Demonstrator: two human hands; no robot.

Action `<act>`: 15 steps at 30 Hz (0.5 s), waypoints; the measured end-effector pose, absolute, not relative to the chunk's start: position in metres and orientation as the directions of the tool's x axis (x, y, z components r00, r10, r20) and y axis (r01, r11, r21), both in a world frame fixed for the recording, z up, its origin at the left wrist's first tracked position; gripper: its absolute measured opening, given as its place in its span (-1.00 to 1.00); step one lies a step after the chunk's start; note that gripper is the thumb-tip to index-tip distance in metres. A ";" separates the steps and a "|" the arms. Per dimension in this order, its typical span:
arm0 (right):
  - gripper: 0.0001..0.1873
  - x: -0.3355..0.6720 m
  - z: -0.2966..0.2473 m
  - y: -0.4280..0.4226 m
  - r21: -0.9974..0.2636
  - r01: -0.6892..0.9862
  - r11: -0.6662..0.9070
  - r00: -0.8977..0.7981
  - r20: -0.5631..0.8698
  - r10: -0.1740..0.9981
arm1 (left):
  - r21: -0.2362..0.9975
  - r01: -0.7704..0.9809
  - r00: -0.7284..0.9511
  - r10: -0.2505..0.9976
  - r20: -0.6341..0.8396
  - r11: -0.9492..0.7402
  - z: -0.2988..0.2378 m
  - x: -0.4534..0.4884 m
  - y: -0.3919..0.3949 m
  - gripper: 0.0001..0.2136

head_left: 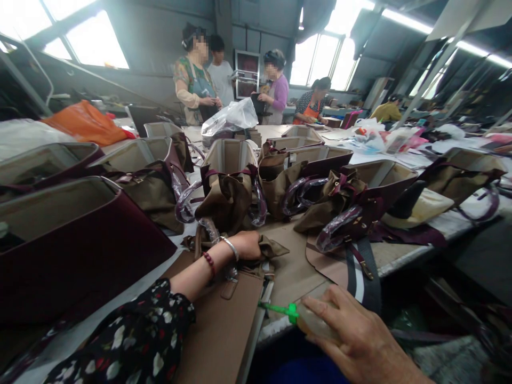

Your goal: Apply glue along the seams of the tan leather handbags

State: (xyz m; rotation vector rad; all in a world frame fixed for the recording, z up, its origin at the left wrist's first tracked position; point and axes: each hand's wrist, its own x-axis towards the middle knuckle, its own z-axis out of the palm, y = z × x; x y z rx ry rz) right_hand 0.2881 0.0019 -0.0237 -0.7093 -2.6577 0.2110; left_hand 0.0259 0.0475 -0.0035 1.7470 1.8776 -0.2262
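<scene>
My left hand (246, 245) is closed on the brown fabric lining (274, 247) of an unfinished handbag. The bag's flat brown panel (224, 325) lies below my left forearm. In my right hand (356, 330) is a translucent squeeze bottle (318, 320) with a green nozzle (293, 312). The nozzle's tip points left, close to the panel's right edge; whether it touches, I cannot tell. Plastic-wrapped handles (208, 230) rise just behind my left wrist.
Several half-made handbags (228, 186) stand across the table behind my hands. A large maroon bag body (80, 240) is on the left. To the right, a bag with a hanging strap (360, 258) sits near the table edge (416, 258). Several people work at the back.
</scene>
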 end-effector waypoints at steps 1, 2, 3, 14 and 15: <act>-0.71 0.288 -0.025 0.003 -0.226 0.455 0.861 -0.787 0.350 0.508 | 0.243 0.960 0.003 0.866 -0.500 0.137 -0.003 0.026 0.047 -0.70; -0.72 0.288 -0.025 0.005 -0.213 0.459 0.863 -0.775 0.378 0.506 | 0.240 0.961 0.001 0.867 -0.499 0.136 -0.003 0.026 0.047 -0.71; -0.73 0.287 -0.025 0.006 -0.201 0.460 0.865 -0.768 0.398 0.501 | 0.238 0.962 0.001 0.867 -0.497 0.135 -0.003 0.026 0.047 -0.71; -0.69 0.290 -0.020 -0.008 -0.229 0.428 0.874 -0.809 0.334 0.484 | 0.237 0.963 0.006 0.864 -0.503 0.131 -0.002 0.026 0.047 -0.66; -0.71 0.290 -0.019 -0.010 -0.220 0.413 0.884 -0.817 0.338 0.467 | 0.241 0.962 0.009 0.864 -0.504 0.131 -0.002 0.026 0.047 -0.67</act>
